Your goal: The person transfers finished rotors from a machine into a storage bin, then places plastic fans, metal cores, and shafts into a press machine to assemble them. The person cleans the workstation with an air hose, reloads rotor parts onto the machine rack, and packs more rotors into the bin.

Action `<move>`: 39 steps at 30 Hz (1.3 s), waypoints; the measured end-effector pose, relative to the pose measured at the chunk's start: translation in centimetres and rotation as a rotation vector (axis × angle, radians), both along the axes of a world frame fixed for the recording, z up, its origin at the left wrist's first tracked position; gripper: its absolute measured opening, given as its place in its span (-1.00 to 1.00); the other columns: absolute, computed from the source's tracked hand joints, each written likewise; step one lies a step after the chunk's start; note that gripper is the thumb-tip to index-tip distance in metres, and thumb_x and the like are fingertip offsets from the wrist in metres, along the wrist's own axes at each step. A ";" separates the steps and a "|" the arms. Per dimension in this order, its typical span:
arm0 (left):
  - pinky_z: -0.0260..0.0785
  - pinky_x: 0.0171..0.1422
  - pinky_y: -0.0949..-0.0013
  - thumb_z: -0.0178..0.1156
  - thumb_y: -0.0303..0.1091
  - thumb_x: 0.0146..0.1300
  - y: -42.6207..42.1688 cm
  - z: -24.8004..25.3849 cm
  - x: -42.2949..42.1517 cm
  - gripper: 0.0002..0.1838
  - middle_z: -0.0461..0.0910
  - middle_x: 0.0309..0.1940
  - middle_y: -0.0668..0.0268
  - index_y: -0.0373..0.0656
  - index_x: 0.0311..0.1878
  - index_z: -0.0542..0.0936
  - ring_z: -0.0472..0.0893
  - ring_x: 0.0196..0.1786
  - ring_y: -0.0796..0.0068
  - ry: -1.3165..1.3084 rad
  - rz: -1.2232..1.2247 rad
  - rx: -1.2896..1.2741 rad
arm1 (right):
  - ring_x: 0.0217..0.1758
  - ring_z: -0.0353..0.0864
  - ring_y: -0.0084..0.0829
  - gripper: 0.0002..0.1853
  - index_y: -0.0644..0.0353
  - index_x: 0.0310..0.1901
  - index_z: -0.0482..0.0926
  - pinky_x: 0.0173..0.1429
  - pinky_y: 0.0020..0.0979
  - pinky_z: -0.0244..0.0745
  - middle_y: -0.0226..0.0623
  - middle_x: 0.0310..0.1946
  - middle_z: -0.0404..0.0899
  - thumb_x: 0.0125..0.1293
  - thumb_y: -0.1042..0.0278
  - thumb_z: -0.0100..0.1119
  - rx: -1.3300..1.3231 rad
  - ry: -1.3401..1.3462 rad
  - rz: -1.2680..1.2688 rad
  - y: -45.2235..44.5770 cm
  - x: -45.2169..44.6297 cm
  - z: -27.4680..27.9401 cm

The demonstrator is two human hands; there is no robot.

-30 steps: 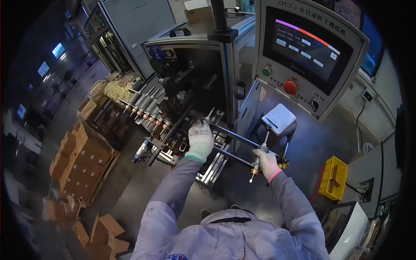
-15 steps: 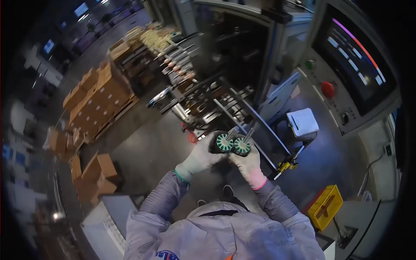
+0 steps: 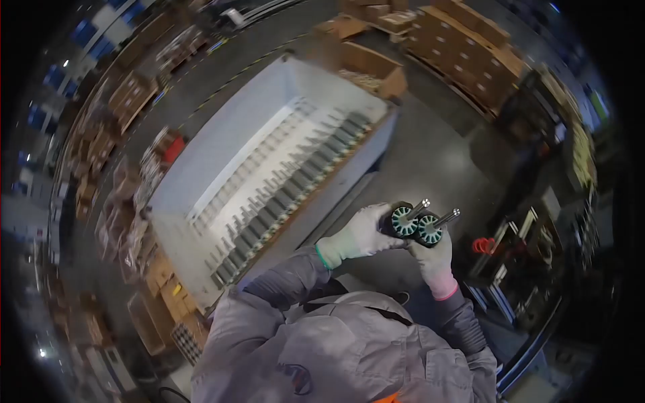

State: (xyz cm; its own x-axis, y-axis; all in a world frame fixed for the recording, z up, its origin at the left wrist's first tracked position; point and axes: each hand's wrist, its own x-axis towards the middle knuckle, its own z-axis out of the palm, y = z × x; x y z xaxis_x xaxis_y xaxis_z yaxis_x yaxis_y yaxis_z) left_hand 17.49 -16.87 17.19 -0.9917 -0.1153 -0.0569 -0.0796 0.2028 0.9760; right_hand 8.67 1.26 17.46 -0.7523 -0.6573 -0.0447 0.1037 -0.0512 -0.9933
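Note:
In front of my body I carry two dark motor rotors side by side, each with a green-and-white slotted end face and a metal shaft pointing up and to the right. My left hand [image 3: 366, 234], in a white glove with a green cuff, is closed around the left rotor [image 3: 404, 221]. The gloved right hand [image 3: 435, 262], pink at the cuff, grips the right rotor [image 3: 431, 230]. The two rotors touch or nearly touch. Fingers on the far sides of both are partly hidden.
To the left stands a long pale machine tray [image 3: 269, 151] with rows of rotors, shafts upward. Beyond it are an open cardboard box [image 3: 376, 67] and stacked cartons [image 3: 463, 54] on a pallet. A machine frame with a red coiled hose [image 3: 483, 245] stands at the right.
My view and body have turned left, away from the machine and its screen, bringing the long tray of rotors into view. Both hands still hold the same two rotors.

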 end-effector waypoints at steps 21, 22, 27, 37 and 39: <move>0.44 0.26 0.03 0.35 -0.07 0.23 -22.5 -25.3 37.6 -0.36 0.60 0.11 -0.07 -0.23 0.27 0.44 0.59 0.17 -0.11 -1.091 1.048 -0.196 | 0.06 0.66 0.07 -0.11 0.61 0.08 0.50 0.17 -0.16 0.53 0.24 -0.09 0.66 0.06 -0.21 0.46 0.864 0.608 1.222 -41.4 26.0 -20.4; 0.43 0.27 0.03 0.36 -0.07 0.22 -22.1 -24.8 37.8 -0.34 0.59 0.14 -0.06 -0.21 0.29 0.43 0.58 0.18 -0.08 -1.084 0.990 -0.157 | 0.07 0.66 0.05 -0.13 0.54 0.06 0.53 0.18 -0.15 0.53 0.20 -0.07 0.66 0.05 -0.24 0.48 0.932 0.380 1.353 -41.7 26.7 -21.5; 0.43 0.24 0.00 0.31 -0.11 0.27 -21.7 -25.7 39.9 -0.46 0.63 0.05 -0.08 -0.20 0.21 0.50 0.59 0.15 -0.10 -1.008 1.120 -0.070 | -0.03 0.69 0.01 -0.40 0.40 -0.13 0.65 0.11 -0.14 0.55 0.08 -0.20 0.70 0.13 -0.11 0.43 0.864 0.514 1.248 -40.9 31.1 -22.2; 0.14 0.53 -0.05 0.09 -0.12 0.40 -21.0 -26.0 37.6 -0.47 0.55 0.22 -0.02 -0.21 0.33 0.46 0.32 0.44 -0.11 -0.928 1.033 -0.527 | -0.18 0.68 0.06 -0.65 0.39 -0.18 0.63 -0.03 -0.12 0.57 0.10 -0.36 0.68 0.23 0.19 0.25 0.767 0.344 1.271 -39.4 23.3 -17.6; 0.07 0.57 -0.05 0.05 -0.15 0.39 -19.5 -26.8 36.7 -0.48 0.57 0.21 0.00 -0.24 0.31 0.48 0.37 0.40 -0.11 -1.051 1.020 -0.620 | -0.20 0.68 0.05 -0.66 0.40 -0.20 0.63 -0.09 -0.12 0.57 0.12 -0.37 0.67 0.26 0.19 0.26 0.632 0.442 1.166 -38.6 19.0 -15.6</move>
State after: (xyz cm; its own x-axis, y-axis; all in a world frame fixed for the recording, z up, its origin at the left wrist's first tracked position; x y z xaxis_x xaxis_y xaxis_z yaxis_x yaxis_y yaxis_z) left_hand 54.15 -36.36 -9.62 -0.0382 -0.9430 -0.3306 -0.9811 -0.0274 0.1914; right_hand 27.69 -37.39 1.90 0.1781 -0.8642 -0.4706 -0.5483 0.3100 -0.7767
